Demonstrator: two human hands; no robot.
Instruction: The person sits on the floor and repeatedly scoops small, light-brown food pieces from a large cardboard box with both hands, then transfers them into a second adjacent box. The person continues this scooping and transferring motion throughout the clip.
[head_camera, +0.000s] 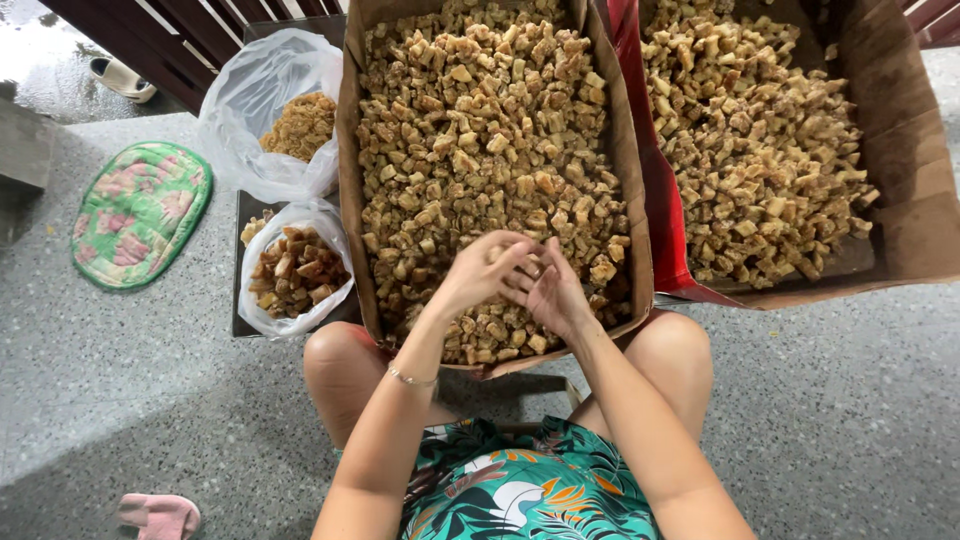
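A speckled grey floor (120, 380) fills the frame, seen from above by a seated person whose bare knees and leaf-patterned garment sit at the bottom centre.

Two large cardboard boxes take up the upper half. The centre box (352, 200) is packed to its walls with small tan, crusty cubes (480, 130), and its near edge rests against the person's knees, which keeps the pieces within easy reach. The box at upper right (900, 150), with a red lining along its left wall, holds a shallower layer of the same pieces.

At the left of the frame lies a quilted green and pink floral mat (140, 212). Between it and the centre box are two clear plastic bags with their mouths rolled open: the upper bag (250, 110) holds pale, finer bits, and the lower bag (262, 310) holds larger, darker brown chunks, which suggests separate kinds are kept apart.

Both hands meet low over the centre box. The left hand (478, 272) is curled, fingertips pinching at a piece. The right hand (552, 292) is partly cupped, palm turned toward the left, fingertips touching it. What exactly sits between them is hidden.

A thin bracelet (412, 378) circles the left wrist. A pink slipper (158, 515) lies at lower left, and a pale sandal (122, 78) at upper left.
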